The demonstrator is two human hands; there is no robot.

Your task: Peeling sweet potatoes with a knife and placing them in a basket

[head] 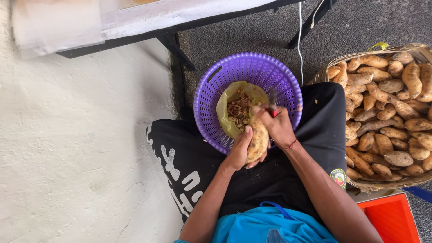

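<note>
Pale floor left, dark mat upper right; frame centre, over purple basket (211, 94): left hand (237, 152) grip clasped around half-peeled sweet potato (258, 141), right hand (278, 126) grip pinching peeler (272, 102); woven basket (418, 180) of unpeeled tubers remaining, right.

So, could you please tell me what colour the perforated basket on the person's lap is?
The perforated basket is purple, seen best in the head view.

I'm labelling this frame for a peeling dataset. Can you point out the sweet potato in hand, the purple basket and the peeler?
Sweet potato (258, 143), head view, on its peeled lower side.
Purple basket (252, 67), head view, on its far inner wall.
Peeler (272, 100), head view, on the blade above the right hand.
</note>
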